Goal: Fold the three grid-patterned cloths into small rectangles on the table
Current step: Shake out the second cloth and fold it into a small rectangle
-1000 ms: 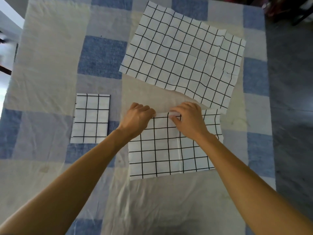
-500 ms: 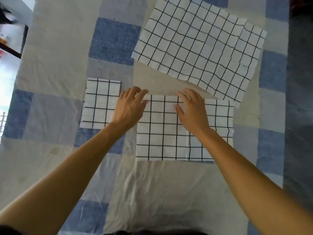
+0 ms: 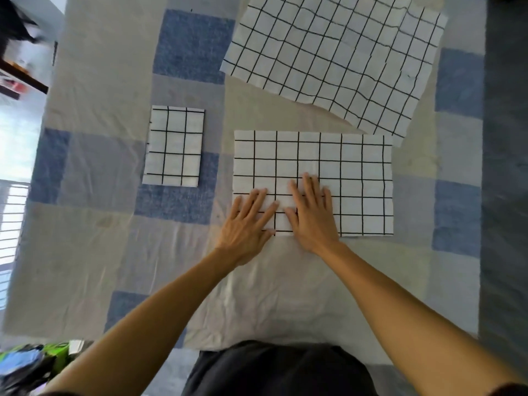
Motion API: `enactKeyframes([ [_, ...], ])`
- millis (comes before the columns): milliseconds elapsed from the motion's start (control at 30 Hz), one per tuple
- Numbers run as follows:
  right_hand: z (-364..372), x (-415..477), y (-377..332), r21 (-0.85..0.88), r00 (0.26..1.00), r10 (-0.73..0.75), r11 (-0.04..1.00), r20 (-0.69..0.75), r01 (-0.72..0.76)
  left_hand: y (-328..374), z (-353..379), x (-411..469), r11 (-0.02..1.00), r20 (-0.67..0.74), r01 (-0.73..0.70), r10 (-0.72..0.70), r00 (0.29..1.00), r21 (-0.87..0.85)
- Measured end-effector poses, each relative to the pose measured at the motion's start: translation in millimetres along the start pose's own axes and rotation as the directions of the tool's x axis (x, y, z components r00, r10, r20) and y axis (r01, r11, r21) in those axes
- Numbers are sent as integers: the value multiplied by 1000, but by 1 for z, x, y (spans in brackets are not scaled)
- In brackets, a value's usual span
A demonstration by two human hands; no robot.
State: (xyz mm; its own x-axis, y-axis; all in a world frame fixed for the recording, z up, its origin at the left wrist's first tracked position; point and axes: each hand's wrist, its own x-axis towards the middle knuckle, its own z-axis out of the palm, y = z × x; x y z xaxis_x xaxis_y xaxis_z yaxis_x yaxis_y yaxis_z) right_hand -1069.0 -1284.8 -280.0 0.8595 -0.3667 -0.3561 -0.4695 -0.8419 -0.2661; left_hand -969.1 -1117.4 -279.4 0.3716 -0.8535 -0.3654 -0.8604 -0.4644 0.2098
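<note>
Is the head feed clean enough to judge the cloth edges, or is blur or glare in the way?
Head view: the half-folded cloth under the left hand and right hand is sharp, with crisp grid lines. The light is soft and shadows are faint. The frame's far left is overexposed and smeared. Wide-angle bowing shows toward the borders.

Likely a home: patchwork blue-and-beige table cover (image 3: pixel 94 252), bright barred window (image 3: pixel 11 221) at left.

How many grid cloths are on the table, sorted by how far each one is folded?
Small folded cloth: 1
Partly folded cloth: 1
Unfolded cloth: 1
Total: 3
</note>
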Motion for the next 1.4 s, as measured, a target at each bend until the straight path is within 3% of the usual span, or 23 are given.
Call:
enactKeyframes([
  [100,-3,1,1,20,1000,6,1000,-22,-6,5,-12,5,999,-20,27,-27,999,-18],
  [333,-35,55,-2,70,987,56,996,-150,-46,10,-54,80,958,-195,239,-268,944,-161],
  [567,-39,103,5,-11,993,-6,1000,-115,5,-4,-48,136,953,-127,270,-287,950,-135],
  [733,-32,107,8,-54,992,-9,999,-123,2,-14,-39,132,959,-181,259,-276,944,-113],
  [1000,-45,79,97,-59,969,180,980,-167,-192,-24,-42,126,934,-150,318,-342,927,-162],
  [1167,-45,77,93,-1,954,232,972,-190,-237,-5,-53,140,916,-155,360,-387,909,-179],
  [1233,-47,78,82,37,950,202,979,-239,-199,12,-54,150,955,-184,241,-271,945,-172],
  [1300,-49,86,59,41,966,65,998,-252,-56,25,-50,158,981,-164,142,-163,973,-131],
  [1400,-44,99,31,83,980,-49,994,-194,66,27,-38,157,985,-107,171,-172,979,-20],
])
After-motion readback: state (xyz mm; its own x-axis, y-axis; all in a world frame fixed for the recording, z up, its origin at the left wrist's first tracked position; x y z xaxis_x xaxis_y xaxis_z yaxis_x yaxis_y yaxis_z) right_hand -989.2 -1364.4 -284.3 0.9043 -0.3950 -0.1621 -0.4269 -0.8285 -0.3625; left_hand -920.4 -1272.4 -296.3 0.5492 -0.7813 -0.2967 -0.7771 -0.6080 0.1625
